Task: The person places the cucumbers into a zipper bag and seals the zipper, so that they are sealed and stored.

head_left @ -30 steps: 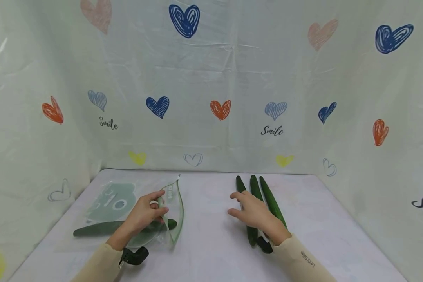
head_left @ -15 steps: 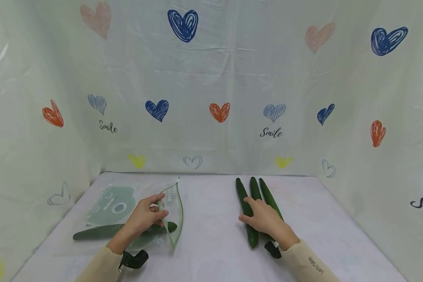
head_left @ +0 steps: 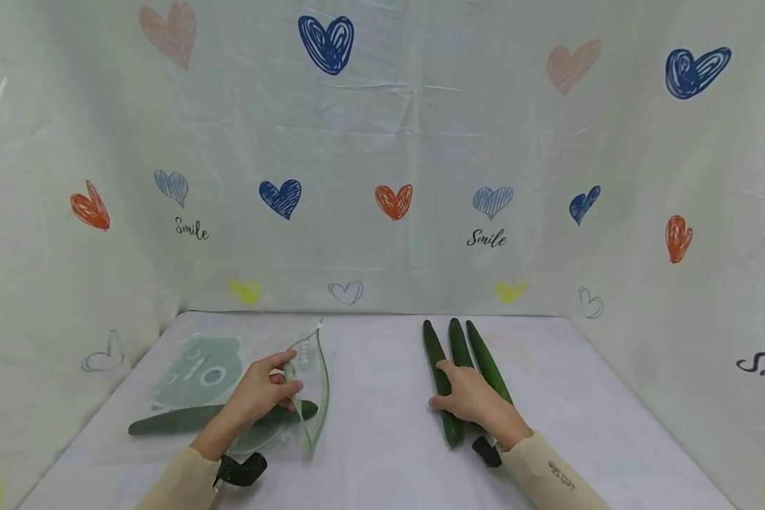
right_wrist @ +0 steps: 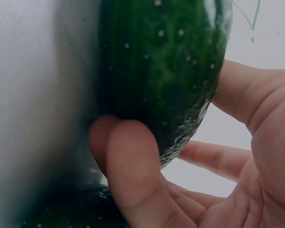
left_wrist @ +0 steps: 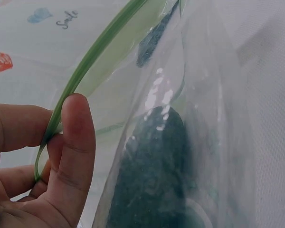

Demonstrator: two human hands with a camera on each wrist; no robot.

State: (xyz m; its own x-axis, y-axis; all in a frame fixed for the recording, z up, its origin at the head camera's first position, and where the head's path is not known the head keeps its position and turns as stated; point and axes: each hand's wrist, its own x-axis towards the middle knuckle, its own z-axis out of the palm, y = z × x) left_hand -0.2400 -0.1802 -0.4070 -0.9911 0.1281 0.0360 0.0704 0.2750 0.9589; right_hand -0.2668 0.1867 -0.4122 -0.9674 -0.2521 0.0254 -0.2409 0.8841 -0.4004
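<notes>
My left hand [head_left: 261,389] pinches the green-edged mouth of a clear zip bag [head_left: 325,382] at the table's left, thumb on one side and fingers on the other. The mouth gapes toward the right. One cucumber [head_left: 172,421] lies inside the bag, its near end showing through the plastic in the left wrist view. At the right, my right hand [head_left: 474,397] grips the leftmost of three cucumbers, a dark green cucumber [right_wrist: 161,61], with thumb and fingers on opposite sides. Beside it lie the middle cucumber [head_left: 460,343] and the right-hand cucumber [head_left: 487,361], both partly hidden by the hand.
A white cloth covers the table [head_left: 376,425]. Behind it hangs a pale curtain [head_left: 382,255] printed with hearts and "Smile". The bag carries a pale green printed figure [head_left: 197,375]. Dark wrist cameras sit under both sleeves.
My right hand has come down onto the leftmost cucumber and its fingers have closed around it. The left hand and the bag have stayed in place.
</notes>
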